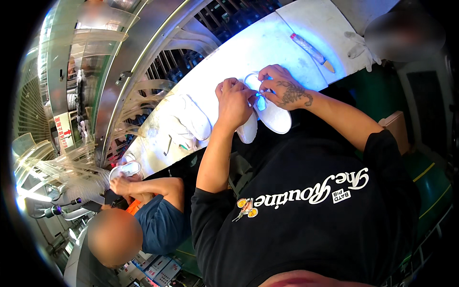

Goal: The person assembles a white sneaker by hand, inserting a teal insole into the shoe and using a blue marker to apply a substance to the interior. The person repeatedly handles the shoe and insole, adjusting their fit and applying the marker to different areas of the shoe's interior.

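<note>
Two white low shoes stand side by side in front of me, toes toward my body: the right-hand shoe (pixel 278 118) and the left-hand shoe (pixel 247 130). My left hand (pixel 234 101) is closed, its thumb and fingertips pinched over the opening of the right-hand shoe. Tattooed on its back, my right hand (pixel 285 89) curls its fingers around the same opening. Between the fingertips shows a small, bright blue-lit bit (pixel 259 94), too small to name. Just below it, a pale bluish patch (pixel 261 103) lies on the shoe's upper.
More white shoes (pixel 193 117) lie left on the white worktop (pixel 224 60). A long tool with a pale pointed end (pixel 308 49) and grey-white gloves (pixel 358 47) lie right. At lower left a co-worker (pixel 160 215) handles a white shoe (pixel 125 170). Beyond the worktop runs metal machinery (pixel 129 71).
</note>
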Action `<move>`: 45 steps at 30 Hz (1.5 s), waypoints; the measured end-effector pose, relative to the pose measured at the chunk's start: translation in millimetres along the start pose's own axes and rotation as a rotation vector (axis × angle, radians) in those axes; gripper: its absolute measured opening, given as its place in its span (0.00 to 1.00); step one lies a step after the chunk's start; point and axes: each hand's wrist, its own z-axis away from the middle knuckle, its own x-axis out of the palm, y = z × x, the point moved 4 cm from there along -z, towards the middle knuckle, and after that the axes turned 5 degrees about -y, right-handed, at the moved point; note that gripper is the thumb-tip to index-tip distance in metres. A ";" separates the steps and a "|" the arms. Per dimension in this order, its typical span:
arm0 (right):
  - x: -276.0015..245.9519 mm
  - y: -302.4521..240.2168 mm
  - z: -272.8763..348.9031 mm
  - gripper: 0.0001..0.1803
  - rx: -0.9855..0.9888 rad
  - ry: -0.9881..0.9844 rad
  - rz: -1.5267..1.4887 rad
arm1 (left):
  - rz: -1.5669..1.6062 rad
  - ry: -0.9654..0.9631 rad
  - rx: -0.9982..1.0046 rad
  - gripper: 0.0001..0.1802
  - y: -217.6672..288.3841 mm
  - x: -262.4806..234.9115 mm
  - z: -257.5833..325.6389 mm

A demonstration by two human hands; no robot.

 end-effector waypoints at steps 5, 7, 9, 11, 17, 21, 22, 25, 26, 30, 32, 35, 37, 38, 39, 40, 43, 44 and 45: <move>0.2 0.5 -0.7 0.06 0.007 -0.003 0.022 | 0.004 0.001 -0.001 0.10 0.9 -1.7 -1.4; 0.4 0.5 -1.0 0.06 0.008 -0.010 0.023 | 0.013 0.005 -0.001 0.09 1.4 -0.2 -2.0; 0.2 0.7 -2.3 0.07 0.009 -0.015 0.026 | 0.027 0.007 -0.004 0.07 1.8 1.0 -3.6; 2.0 0.1 -5.0 0.07 -0.005 -0.003 0.032 | -0.009 -0.042 0.017 0.06 0.8 1.3 -3.6; 4.9 2.9 -5.4 0.06 -0.047 0.071 0.034 | -0.046 -0.122 0.004 0.05 -3.7 10.4 -13.4; 0.8 -0.7 -8.2 0.08 0.035 0.027 0.033 | -0.059 -0.147 -0.032 0.08 -5.0 7.0 -11.4; 2.8 -3.2 -9.7 0.08 0.031 0.036 0.003 | -0.034 -0.113 -0.043 0.12 -6.1 3.2 -4.4; -3.7 2.2 1.0 0.10 0.058 0.082 -0.028 | 0.004 0.124 0.018 0.31 -8.5 -14.8 15.2; -6.8 -2.8 3.1 0.10 0.061 0.098 -0.017 | 0.014 0.222 -0.008 0.30 -12.6 -23.2 28.1; -9.6 -8.4 9.8 0.10 -0.062 0.158 0.031 | 0.068 0.259 0.121 0.10 -13.8 -29.4 42.4; -8.4 -7.6 11.7 0.08 -0.061 0.156 0.049 | 0.045 0.255 0.190 0.09 -5.1 -26.6 37.6; -5.8 -5.7 13.5 0.07 -0.049 0.169 0.067 | 0.031 0.244 0.233 0.07 -0.7 -22.0 25.4; -6.3 -7.7 13.1 0.07 -0.050 0.158 0.054 | 0.020 0.251 0.240 0.06 1.0 -19.9 20.8; -5.4 -6.0 13.1 0.07 -0.048 0.168 0.057 | 0.029 0.277 0.197 0.07 -1.1 -20.1 19.2; -2.9 -3.6 13.3 0.07 -0.047 0.177 0.059 | 0.037 0.302 0.152 0.07 -4.2 -20.1 19.0; -1.7 -2.1 13.4 0.07 -0.047 0.186 0.060 | 0.046 0.328 0.106 0.08 -7.1 -20.7 18.3; -0.9 -3.5 11.8 0.07 -0.049 0.178 0.071 | 0.058 0.402 0.126 0.09 -8.6 -25.1 15.3; -1.3 -4.9 10.4 0.07 -0.044 0.176 0.072 | 0.032 0.420 0.135 0.10 -8.9 -24.8 12.0; -2.1 -6.3 8.7 0.07 -0.040 0.174 0.074 | 0.057 0.393 0.126 0.09 -9.3 -22.4 7.4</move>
